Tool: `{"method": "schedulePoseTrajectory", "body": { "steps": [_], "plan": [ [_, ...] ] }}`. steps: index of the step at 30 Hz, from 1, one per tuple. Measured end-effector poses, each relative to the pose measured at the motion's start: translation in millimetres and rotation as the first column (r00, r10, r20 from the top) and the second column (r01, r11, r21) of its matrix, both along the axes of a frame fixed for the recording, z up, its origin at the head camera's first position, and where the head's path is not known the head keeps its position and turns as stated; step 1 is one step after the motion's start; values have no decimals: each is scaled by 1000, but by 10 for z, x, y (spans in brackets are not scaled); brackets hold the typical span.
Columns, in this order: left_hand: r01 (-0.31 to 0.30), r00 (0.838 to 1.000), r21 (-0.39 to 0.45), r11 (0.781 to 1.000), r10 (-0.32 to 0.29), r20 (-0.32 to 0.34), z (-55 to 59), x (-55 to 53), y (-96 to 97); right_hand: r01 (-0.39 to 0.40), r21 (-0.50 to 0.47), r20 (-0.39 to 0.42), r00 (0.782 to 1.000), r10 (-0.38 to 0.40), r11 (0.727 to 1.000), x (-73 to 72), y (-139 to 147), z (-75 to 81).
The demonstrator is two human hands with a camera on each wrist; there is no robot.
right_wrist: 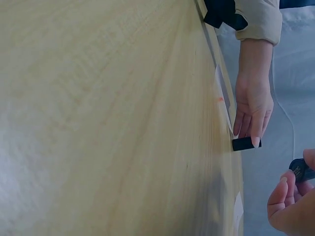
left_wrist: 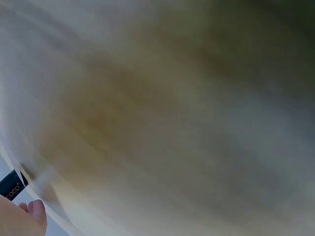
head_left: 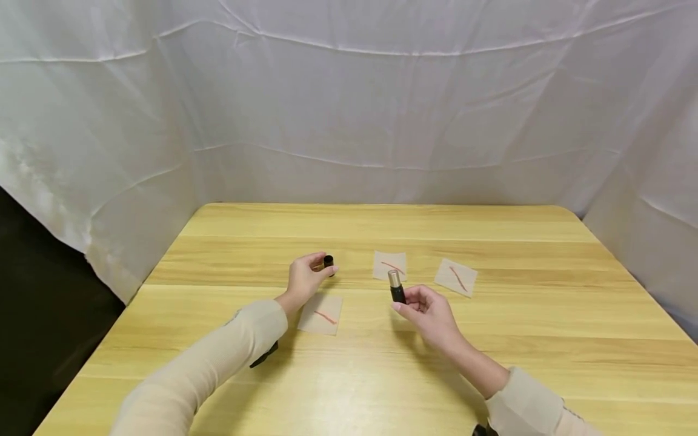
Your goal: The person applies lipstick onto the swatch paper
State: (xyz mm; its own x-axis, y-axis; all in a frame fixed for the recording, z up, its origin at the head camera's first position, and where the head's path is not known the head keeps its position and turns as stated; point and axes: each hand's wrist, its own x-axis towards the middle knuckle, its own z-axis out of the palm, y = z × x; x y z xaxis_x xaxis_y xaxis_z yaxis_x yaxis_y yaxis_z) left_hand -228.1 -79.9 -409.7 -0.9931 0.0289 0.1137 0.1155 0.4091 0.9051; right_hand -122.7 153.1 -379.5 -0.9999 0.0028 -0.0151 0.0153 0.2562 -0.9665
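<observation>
My left hand pinches a small black lipstick cap between thumb and fingers, close over the tabletop left of centre. The cap's open end faces up. In the right wrist view this black cap sits at the fingertips of the left hand. Right of it, my right hand holds a lipstick tube with a black base and a shiny metallic collar pointing up. The right wrist view shows the black base end in the fingers. Pale lettering shows on the black cap in the left wrist view.
Three small paper squares lie on the wooden table, each with a reddish stroke: one paper by the left forearm, another paper behind the tube, a third paper to the right. A pale curtain hangs behind the table.
</observation>
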Motion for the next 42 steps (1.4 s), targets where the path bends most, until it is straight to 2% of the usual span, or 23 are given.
{"method": "schedulePoseTrajectory", "body": {
  "steps": [7, 17, 23, 28, 37, 42],
  "plan": [
    [3, 999, -85, 996, -6, -35, -2, -9, 18, 8, 1, 11, 1000, -8, 1000, 4, -9, -4],
    [-18, 1000, -113, 993, 15, -25, -17, -19, 40, -6, 7, 10, 1000, 6, 1000, 1, -6, -11],
    [-20, 1000, -114, 993, 19, -7, 50, 0, 37, -14, 13, 5, 1000, 14, 1000, -2, -2, -19],
    [4, 1000, -128, 992, -6, -21, 109, 26, 41, -11, 22, 1, 1000, 11, 1000, -7, 6, -24],
    [36, 999, -73, 997, -37, -19, 131, 66, 58, -34, 32, 9, 999, 33, 999, -8, 30, -22],
    [40, 999, -18, 999, -40, -11, 190, 107, 57, -39, 32, 6, 999, 39, 999, -20, 41, 0]
  ]
}}
